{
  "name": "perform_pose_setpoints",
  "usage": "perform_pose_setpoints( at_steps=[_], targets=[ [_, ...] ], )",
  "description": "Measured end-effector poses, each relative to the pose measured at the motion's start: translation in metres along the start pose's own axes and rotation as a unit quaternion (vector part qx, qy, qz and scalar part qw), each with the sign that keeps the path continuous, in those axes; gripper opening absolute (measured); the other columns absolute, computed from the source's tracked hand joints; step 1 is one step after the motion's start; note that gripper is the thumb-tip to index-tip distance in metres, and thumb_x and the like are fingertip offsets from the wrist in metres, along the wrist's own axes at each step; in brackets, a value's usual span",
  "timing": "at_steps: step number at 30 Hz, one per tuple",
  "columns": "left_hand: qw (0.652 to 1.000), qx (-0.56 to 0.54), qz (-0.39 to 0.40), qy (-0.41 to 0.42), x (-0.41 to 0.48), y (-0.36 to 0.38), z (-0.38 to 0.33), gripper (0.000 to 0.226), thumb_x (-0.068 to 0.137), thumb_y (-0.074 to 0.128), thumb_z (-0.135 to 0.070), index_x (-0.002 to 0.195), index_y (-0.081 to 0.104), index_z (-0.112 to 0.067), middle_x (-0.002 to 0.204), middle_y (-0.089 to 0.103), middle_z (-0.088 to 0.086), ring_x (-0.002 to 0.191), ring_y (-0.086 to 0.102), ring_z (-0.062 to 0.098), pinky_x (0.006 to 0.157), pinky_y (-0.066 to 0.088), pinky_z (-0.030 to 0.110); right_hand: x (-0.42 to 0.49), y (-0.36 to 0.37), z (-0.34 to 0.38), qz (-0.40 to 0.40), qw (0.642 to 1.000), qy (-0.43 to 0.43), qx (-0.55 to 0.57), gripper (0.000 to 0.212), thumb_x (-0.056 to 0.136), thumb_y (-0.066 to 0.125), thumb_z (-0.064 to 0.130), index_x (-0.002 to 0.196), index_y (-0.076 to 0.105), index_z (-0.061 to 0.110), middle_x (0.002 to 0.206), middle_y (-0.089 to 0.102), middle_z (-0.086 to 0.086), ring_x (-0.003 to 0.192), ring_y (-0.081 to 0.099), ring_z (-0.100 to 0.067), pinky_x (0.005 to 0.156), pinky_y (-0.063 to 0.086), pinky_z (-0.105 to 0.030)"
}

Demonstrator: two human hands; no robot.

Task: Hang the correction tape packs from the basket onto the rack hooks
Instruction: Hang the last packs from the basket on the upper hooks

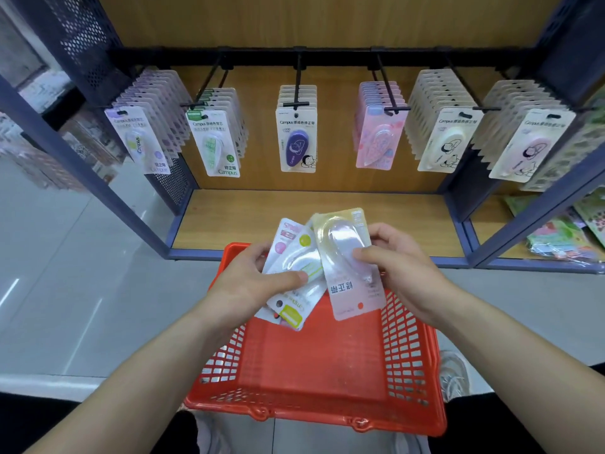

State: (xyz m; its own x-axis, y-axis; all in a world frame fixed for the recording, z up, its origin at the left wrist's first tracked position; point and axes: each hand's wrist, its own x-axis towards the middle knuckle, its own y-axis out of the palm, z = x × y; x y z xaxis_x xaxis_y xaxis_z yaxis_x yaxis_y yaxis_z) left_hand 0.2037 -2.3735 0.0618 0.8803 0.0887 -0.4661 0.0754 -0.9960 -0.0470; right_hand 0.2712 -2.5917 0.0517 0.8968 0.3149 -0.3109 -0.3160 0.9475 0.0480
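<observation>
— Now, where are the packs?
— In your hands, above the basket point(406, 342). Your left hand point(258, 280) pinches a fan of white packs point(294, 257), with the thumb pressed on the front and the fingers curled behind. Your right hand point(396, 267) pinches one pink pack point(353, 290), thumb on its clear blister and fingers behind the card. Its print reads upside down, and it overlaps the fan's right edge.
— And the basket?
— It is red and sits low between your forearms, with its far rim near the shelf point(311, 217).
— And the rack?
— Hooks point(298, 77) project from a black bar. Six rows of hung packs fill them, and the centre row point(297, 142) shows a purple tape at its front.
</observation>
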Motion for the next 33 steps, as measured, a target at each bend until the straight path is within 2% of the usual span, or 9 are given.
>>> perform_pose_setpoints(
  at_steps=[2, 6, 11, 18, 22, 24, 27, 30, 33],
  targets=[
    [1.000, 0.022, 0.015, -0.011, -0.002, 0.000, 0.000, 0.048, 0.079, 0.085, -0.008, 0.118, 0.059, -0.020, 0.100, 0.080, 0.002, 0.079, 0.078, 0.032, 0.067, 0.062, 0.044, -0.002, -0.001, 0.002, 0.012, 0.999, -0.013, -0.032, 0.026, 0.077, 0.070, 0.016, 0.103, 0.071, 0.018, 0.106, 0.076, -0.008, 0.095, 0.070, -0.022, 0.088, 0.052, -0.042],
    [0.997, 0.049, 0.056, -0.021, -0.006, 0.000, -0.002, 0.054, 0.074, 0.089, -0.005, 0.118, 0.061, -0.015, 0.100, 0.080, 0.005, 0.082, 0.078, 0.029, 0.076, 0.063, 0.045, -0.006, -0.001, 0.003, 0.060, 0.997, -0.014, -0.051, 0.015, 0.087, 0.068, 0.011, 0.101, 0.066, 0.016, 0.090, 0.073, 0.000, 0.081, 0.067, -0.016, 0.076, 0.050, -0.035],
    [0.994, 0.076, 0.083, -0.002, -0.014, -0.005, -0.004, 0.049, 0.073, 0.088, -0.002, 0.115, 0.069, -0.019, 0.103, 0.079, 0.007, 0.085, 0.078, 0.026, 0.076, 0.063, 0.036, -0.012, 0.000, 0.003, 0.091, 0.995, -0.008, -0.041, 0.025, 0.075, 0.062, 0.020, 0.100, 0.062, 0.018, 0.089, 0.069, 0.006, 0.080, 0.063, -0.008, 0.067, 0.045, -0.022],
    [0.995, 0.060, 0.084, 0.012, -0.015, -0.007, -0.006, 0.052, 0.071, 0.087, 0.000, 0.117, 0.073, -0.020, 0.101, 0.080, 0.006, 0.082, 0.078, 0.023, 0.071, 0.062, 0.031, -0.020, 0.005, 0.003, 0.114, 0.993, -0.004, -0.019, 0.026, 0.083, 0.061, 0.019, 0.108, 0.055, 0.020, 0.101, 0.068, -0.001, 0.087, 0.063, -0.012, 0.073, 0.048, -0.027],
    [0.999, 0.036, 0.023, 0.021, -0.013, -0.009, -0.004, 0.080, 0.047, 0.099, -0.007, 0.121, 0.070, -0.020, 0.109, 0.078, 0.004, 0.086, 0.077, 0.026, 0.077, 0.063, 0.037, -0.024, 0.005, 0.007, 0.098, 0.993, -0.005, -0.060, 0.031, 0.101, 0.056, 0.014, 0.124, 0.055, 0.034, 0.112, 0.068, -0.012, 0.087, 0.066, -0.020, 0.076, 0.050, -0.037],
    [0.999, 0.005, -0.017, 0.033, -0.012, -0.009, -0.004, 0.081, 0.046, 0.098, -0.006, 0.120, 0.068, -0.022, 0.103, 0.077, 0.007, 0.076, 0.075, 0.024, 0.072, 0.063, 0.037, -0.024, 0.006, 0.005, 0.089, 0.993, -0.002, -0.078, 0.030, 0.101, 0.056, 0.017, 0.124, 0.057, 0.036, 0.102, 0.067, -0.013, 0.081, 0.066, -0.015, 0.075, 0.049, -0.034],
    [0.995, -0.019, -0.079, 0.064, -0.011, -0.006, -0.004, 0.076, 0.056, 0.094, -0.012, 0.125, 0.064, -0.027, 0.106, 0.073, 0.007, 0.078, 0.072, 0.021, 0.077, 0.062, 0.040, -0.023, 0.008, -0.001, 0.075, 0.993, 0.014, -0.085, 0.021, 0.099, 0.058, 0.017, 0.118, 0.058, 0.027, 0.087, 0.066, 0.000, 0.075, 0.064, -0.011, 0.076, 0.046, -0.036],
    [0.987, -0.050, -0.125, 0.090, -0.008, -0.003, -0.003, 0.075, 0.063, 0.094, -0.006, 0.126, 0.061, -0.030, 0.110, 0.069, 0.004, 0.083, 0.074, 0.020, 0.078, 0.061, 0.039, -0.023, 0.012, -0.006, 0.072, 0.995, 0.039, -0.061, 0.014, 0.098, 0.059, 0.013, 0.110, 0.052, 0.012, 0.077, 0.065, 0.001, 0.075, 0.064, -0.018, 0.074, 0.051, -0.041],
    [0.980, -0.071, -0.155, 0.101, -0.004, -0.002, -0.001, 0.086, 0.058, 0.098, -0.012, 0.131, 0.058, -0.031, 0.118, 0.068, 0.005, 0.092, 0.075, 0.024, 0.084, 0.062, 0.042, -0.028, 0.019, -0.007, 0.075, 0.994, 0.057, -0.055, 0.013, 0.097, 0.061, 0.011, 0.097, 0.048, 0.012, 0.074, 0.067, 0.001, 0.072, 0.068, -0.017, 0.073, 0.059, -0.042]
  ],
)
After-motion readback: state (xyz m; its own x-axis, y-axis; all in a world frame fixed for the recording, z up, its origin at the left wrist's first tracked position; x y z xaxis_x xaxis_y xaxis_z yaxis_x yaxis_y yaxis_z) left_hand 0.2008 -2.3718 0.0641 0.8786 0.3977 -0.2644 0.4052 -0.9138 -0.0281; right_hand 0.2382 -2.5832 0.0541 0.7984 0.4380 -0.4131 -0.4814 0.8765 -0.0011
